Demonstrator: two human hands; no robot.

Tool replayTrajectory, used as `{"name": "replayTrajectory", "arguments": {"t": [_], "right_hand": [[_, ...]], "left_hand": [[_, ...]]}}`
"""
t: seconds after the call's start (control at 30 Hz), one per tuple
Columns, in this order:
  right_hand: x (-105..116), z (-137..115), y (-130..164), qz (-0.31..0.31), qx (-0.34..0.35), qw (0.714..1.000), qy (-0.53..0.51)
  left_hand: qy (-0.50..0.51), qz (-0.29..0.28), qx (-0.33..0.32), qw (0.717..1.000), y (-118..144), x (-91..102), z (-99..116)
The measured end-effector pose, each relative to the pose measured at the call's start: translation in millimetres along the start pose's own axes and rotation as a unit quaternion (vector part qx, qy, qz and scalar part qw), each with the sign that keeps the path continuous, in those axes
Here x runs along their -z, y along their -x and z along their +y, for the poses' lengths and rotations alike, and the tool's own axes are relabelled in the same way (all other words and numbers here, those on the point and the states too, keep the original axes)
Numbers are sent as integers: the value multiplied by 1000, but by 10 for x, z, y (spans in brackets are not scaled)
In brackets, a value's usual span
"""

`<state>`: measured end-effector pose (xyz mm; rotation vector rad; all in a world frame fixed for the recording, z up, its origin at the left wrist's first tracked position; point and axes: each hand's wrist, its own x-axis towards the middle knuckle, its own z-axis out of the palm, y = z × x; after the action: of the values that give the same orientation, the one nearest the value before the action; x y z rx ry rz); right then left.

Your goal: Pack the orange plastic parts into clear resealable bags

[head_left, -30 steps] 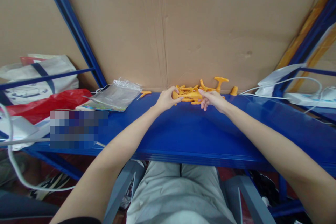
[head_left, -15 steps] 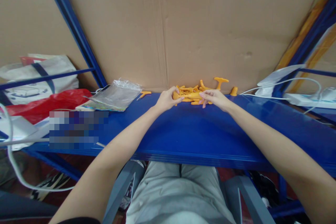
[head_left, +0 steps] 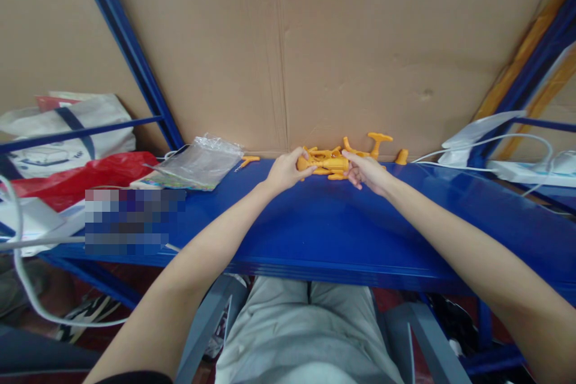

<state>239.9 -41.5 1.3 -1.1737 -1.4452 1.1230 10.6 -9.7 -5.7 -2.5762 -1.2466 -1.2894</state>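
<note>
Both hands now pinch one orange part [head_left: 332, 163]: left hand [head_left: 284, 171] unmoved, right hand [head_left: 366, 170] turned in, above the pile [head_left: 360, 150].

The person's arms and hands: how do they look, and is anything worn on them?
Both arms are bare along all their visible length. The left hand and right hand carry no glove, ring, watch or bracelet that can be seen. No marking shows. Only a dark edge appears at the left upper arm.

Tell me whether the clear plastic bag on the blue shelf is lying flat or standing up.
Lying flat: the clear plastic bag rests crumpled on the blue shelf.
</note>
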Motion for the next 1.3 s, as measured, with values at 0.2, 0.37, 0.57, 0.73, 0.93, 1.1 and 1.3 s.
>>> {"name": "replayTrajectory", "arguments": {"t": [0.2,0.37,0.57,0.73,0.93,1.1,1.3], "right_hand": [[35,15,-25,-37,-49,997,46],[96,39,-27,-42,51,991,115],[164,195,-134,-78,175,977,96],[182,196,-144,-82,201,969,117],[146,63,-38,-97,165,973,131],[110,23,12,-92,122,983,101],[54,69,-11,-61,80,994,41]], "left_hand": [[-10,-2,5,1000,-4,12,23],[-10,0,5,1000,-16,18,-28],[2,8,6,1000,-20,11,-88],[-8,6,5,1000,-17,19,-65],[-19,2,-13,1000,-8,-9,-70],[-21,7,-12,1000,-5,-18,-51],[-18,-12,-9,1000,-4,-16,-47]]}}
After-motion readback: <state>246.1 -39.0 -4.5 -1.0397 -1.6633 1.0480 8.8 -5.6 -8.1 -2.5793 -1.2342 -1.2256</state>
